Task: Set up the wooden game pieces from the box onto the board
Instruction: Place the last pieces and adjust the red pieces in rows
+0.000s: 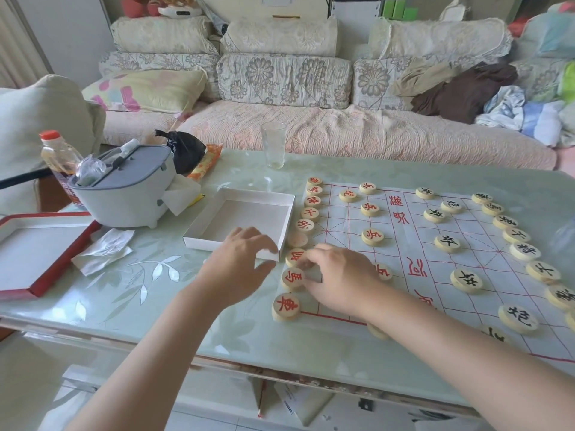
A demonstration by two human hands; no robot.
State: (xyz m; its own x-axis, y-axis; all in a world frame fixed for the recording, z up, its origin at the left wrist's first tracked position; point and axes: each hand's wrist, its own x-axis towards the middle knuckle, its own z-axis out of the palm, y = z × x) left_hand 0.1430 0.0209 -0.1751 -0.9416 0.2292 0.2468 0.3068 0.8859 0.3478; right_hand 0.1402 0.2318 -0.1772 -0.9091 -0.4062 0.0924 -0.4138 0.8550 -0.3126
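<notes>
Head view: the left hand point(245, 259) hovers (palm down) with fingers spread, holding nothing, at the shallow white cardboard box point(199, 243). The right hand point(339, 278) arches over the white red-lined paper board point(404, 241), its bent fingertips on a round pale wooden piece with a red character point(294, 257) at the board's left edge. I cannot tell whether they pinch it.

About fifteen red pieces point(285, 306), fifteen black pieces point(466, 279), one board point(413, 231), one box point(258, 194).

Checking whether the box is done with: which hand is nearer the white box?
Left. The left hand overlaps the near edge of the white box; the right hand is to its right, at the red pieces.
</notes>
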